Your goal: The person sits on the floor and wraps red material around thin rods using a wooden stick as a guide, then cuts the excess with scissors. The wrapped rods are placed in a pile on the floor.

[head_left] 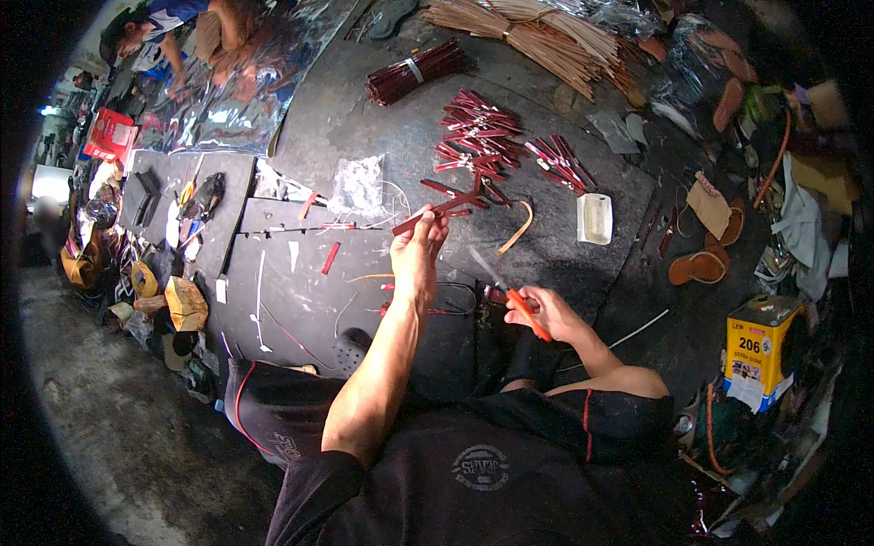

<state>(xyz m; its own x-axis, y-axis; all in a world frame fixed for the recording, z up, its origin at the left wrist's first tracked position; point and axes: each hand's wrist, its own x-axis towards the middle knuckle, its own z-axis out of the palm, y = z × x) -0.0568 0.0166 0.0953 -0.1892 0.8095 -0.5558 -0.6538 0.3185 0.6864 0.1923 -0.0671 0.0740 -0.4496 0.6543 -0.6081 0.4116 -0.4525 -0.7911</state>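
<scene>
My left hand (420, 246) is closed on a dark red strap (442, 208), whose length slants up and to the right over the work surface. At its far end the strap overlaps other red pieces, so I cannot tell where it stops. Lower and to the right, my right hand (544, 314) grips an orange-handled knife (525, 311). Its narrow metal blade points up and left toward the strap, apart from it. Just beyond the hands lies a heap of short dark red straps (478, 132) with small shiny metal bits. A smaller group of red straps (560, 164) is to its right.
A banded dark red bundle (417, 71) and a large bundle of tan strips (537, 35) lie farther back. A small whitish tray (595, 218), brown sandals (701, 266) and a yellow tin (763, 341) are on the right. Another person (187, 41) sits at upper left.
</scene>
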